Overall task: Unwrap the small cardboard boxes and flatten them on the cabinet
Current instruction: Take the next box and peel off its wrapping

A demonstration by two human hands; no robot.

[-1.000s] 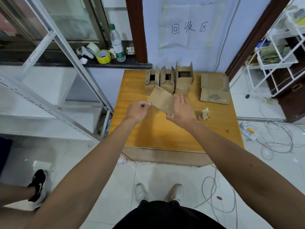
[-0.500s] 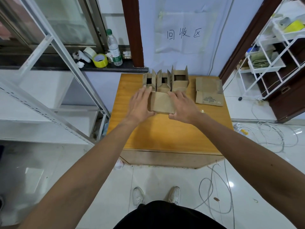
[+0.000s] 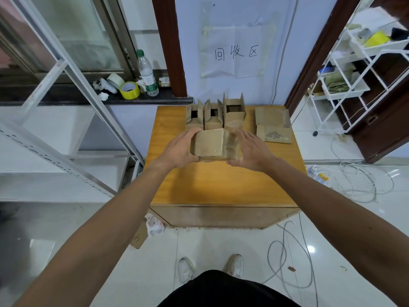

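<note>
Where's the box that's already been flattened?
In the head view, the flattened box lies at the far right corner of the cabinet, just right of the three open boxes by the wall, beyond the right hand.

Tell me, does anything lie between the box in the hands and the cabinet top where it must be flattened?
Nothing visible does. The cardboard box, between the left hand and right hand, is over bare cabinet top. Three open boxes stand behind it; flattened cardboard lies to its right.
</note>
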